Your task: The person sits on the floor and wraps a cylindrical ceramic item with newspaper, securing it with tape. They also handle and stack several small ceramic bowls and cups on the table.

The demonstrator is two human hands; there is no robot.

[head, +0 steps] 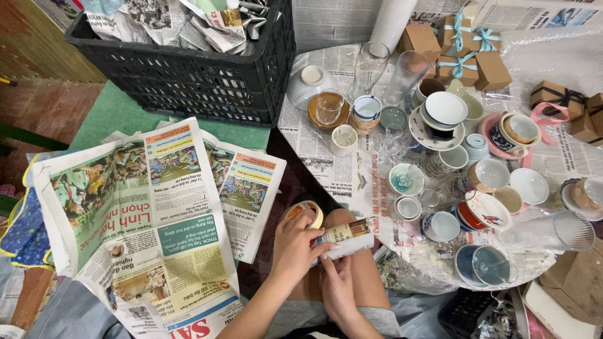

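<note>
Head view, left hand (295, 242) gripping tape roll (306, 212), right hand (338, 284) pressing newspaper-wrapped cylinder (344, 238)

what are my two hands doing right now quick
Left hand: closed on the tape roll.
Right hand: fingers pressing the newspaper-wrapped bundle, holding it.

- Newspaper-wrapped item (344, 239): contents fully covered, kind undeterminable.
- Tape roll (306, 212): lower half concealed behind left hand (294, 246).
- Black crate (188, 75): top cut off (upper edge).
- Right hand (338, 284): wrist exits bottom edge.
</note>
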